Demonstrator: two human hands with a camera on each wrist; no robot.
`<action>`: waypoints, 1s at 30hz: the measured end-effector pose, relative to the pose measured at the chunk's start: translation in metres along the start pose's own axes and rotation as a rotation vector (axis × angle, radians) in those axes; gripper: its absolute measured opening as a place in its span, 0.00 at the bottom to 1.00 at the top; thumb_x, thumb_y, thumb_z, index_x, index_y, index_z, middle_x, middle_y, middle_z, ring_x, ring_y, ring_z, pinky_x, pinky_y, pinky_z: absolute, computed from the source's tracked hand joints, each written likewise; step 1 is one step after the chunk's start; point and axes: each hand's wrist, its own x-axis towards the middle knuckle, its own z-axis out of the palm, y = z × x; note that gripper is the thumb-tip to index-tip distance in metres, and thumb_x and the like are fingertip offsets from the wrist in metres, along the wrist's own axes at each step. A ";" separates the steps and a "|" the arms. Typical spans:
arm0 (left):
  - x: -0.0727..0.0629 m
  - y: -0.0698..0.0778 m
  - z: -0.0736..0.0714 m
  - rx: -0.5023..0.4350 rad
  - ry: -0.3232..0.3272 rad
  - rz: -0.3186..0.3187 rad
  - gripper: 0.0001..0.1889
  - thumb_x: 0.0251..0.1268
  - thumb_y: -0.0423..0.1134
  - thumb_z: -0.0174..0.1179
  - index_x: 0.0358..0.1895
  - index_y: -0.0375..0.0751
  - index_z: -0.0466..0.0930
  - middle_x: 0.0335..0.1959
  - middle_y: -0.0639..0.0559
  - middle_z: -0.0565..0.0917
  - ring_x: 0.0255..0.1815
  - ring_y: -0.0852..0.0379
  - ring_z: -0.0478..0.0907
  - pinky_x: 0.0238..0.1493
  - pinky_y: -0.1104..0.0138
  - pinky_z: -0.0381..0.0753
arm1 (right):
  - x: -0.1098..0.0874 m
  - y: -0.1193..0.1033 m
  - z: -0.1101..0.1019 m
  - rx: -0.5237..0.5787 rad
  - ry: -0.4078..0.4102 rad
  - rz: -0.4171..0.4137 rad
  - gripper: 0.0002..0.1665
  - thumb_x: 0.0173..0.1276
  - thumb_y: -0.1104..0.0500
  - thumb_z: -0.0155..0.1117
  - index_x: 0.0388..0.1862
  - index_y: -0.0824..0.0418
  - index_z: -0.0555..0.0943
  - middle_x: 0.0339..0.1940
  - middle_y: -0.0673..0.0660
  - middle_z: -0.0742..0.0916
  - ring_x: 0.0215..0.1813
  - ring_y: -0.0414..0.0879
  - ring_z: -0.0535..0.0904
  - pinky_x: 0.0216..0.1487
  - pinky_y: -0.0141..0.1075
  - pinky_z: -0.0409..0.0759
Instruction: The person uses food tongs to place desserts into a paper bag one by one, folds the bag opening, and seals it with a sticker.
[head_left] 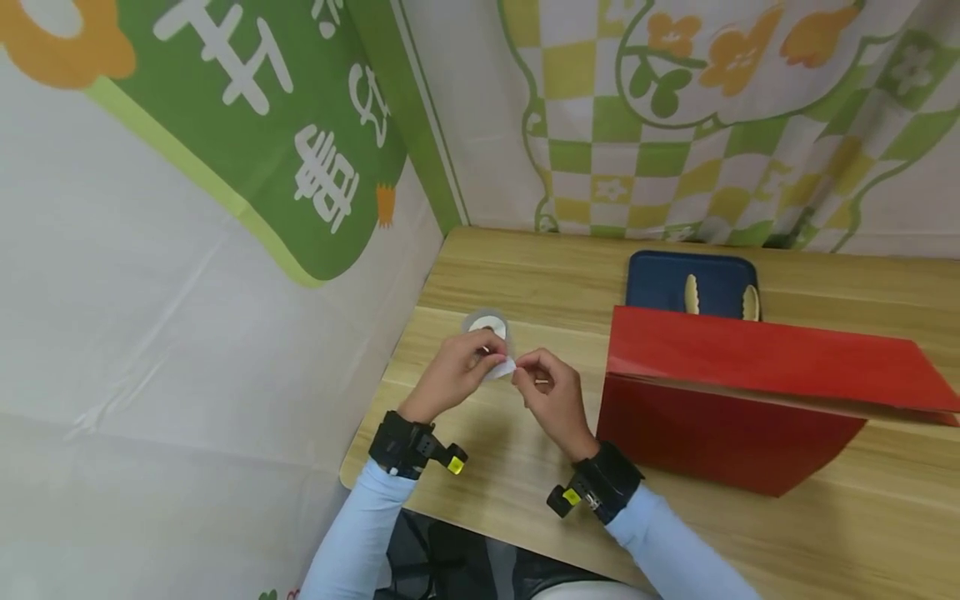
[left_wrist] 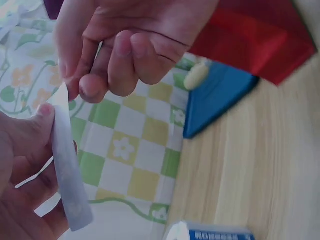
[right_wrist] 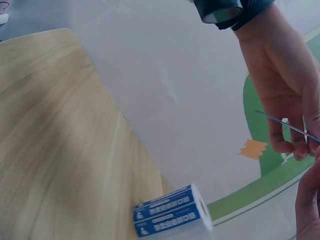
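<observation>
A narrow whitish strip, seemingly a sticker or piece of tape (left_wrist: 72, 170), is stretched between the two hands above the table. My left hand (head_left: 457, 371) pinches it between thumb and fingers. My right hand (head_left: 553, 392) pinches its pointed corner with thumb and forefinger, the other fingers curled in. In the right wrist view the strip (right_wrist: 282, 123) appears edge-on as a thin bluish line. Just beyond the left hand stands a roll (right_wrist: 167, 215) with blue and white printing; from the head view its white core (head_left: 491, 323) shows, partly covered by that hand.
To the right of the hands stands a large red folder or bag-like item (head_left: 735, 433) with a folded top. Behind it lies a dark blue tray (head_left: 656, 279) with beige tong tips (head_left: 692, 294) over it. Patterned curtains (head_left: 622, 158) border the wooden table (head_left: 465, 492).
</observation>
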 end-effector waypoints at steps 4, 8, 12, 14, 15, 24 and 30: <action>0.000 0.005 -0.002 -0.112 -0.009 -0.009 0.03 0.68 0.34 0.60 0.40 0.41 0.82 0.36 0.50 0.85 0.38 0.59 0.80 0.42 0.64 0.82 | -0.005 -0.013 -0.008 -0.031 -0.002 -0.113 0.09 0.67 0.72 0.62 0.45 0.70 0.81 0.34 0.67 0.85 0.30 0.33 0.78 0.27 0.26 0.79; 0.000 0.013 -0.005 -0.234 -0.038 -0.031 0.05 0.69 0.32 0.59 0.41 0.37 0.82 0.38 0.46 0.85 0.40 0.57 0.80 0.44 0.67 0.82 | -0.006 -0.021 -0.014 -0.097 -0.013 -0.236 0.14 0.65 0.73 0.64 0.48 0.64 0.84 0.43 0.60 0.84 0.32 0.36 0.77 0.32 0.27 0.82; 0.000 0.021 -0.007 -0.331 -0.104 -0.048 0.06 0.70 0.30 0.57 0.43 0.33 0.82 0.40 0.43 0.83 0.41 0.57 0.78 0.46 0.68 0.81 | -0.005 -0.026 -0.021 -0.137 -0.072 -0.345 0.17 0.62 0.75 0.66 0.48 0.62 0.85 0.49 0.59 0.80 0.36 0.40 0.74 0.33 0.27 0.79; 0.000 0.024 -0.007 -0.354 -0.141 -0.049 0.06 0.71 0.30 0.56 0.43 0.33 0.82 0.40 0.43 0.83 0.41 0.57 0.78 0.46 0.68 0.80 | -0.004 -0.028 -0.024 -0.160 -0.094 -0.412 0.17 0.60 0.76 0.67 0.47 0.63 0.86 0.49 0.60 0.78 0.37 0.42 0.73 0.33 0.27 0.76; 0.000 0.025 -0.007 -0.361 -0.158 -0.048 0.06 0.71 0.31 0.57 0.43 0.34 0.82 0.40 0.43 0.83 0.42 0.58 0.79 0.47 0.68 0.80 | -0.004 -0.029 -0.026 -0.169 -0.105 -0.445 0.18 0.59 0.76 0.68 0.46 0.63 0.86 0.49 0.60 0.78 0.38 0.43 0.74 0.34 0.27 0.76; 0.008 0.034 0.003 -0.438 -0.297 0.029 0.27 0.66 0.60 0.53 0.43 0.36 0.81 0.36 0.44 0.83 0.35 0.60 0.76 0.36 0.69 0.75 | -0.005 -0.043 -0.044 -0.254 -0.114 -0.722 0.03 0.62 0.67 0.68 0.35 0.61 0.85 0.46 0.61 0.79 0.49 0.52 0.73 0.45 0.30 0.75; 0.015 0.043 0.008 -0.496 -0.363 0.087 0.34 0.61 0.68 0.48 0.40 0.36 0.78 0.29 0.52 0.74 0.31 0.62 0.70 0.34 0.69 0.70 | -0.011 -0.060 -0.051 -0.367 -0.100 -0.829 0.10 0.73 0.59 0.59 0.34 0.62 0.83 0.46 0.60 0.84 0.48 0.51 0.74 0.49 0.31 0.75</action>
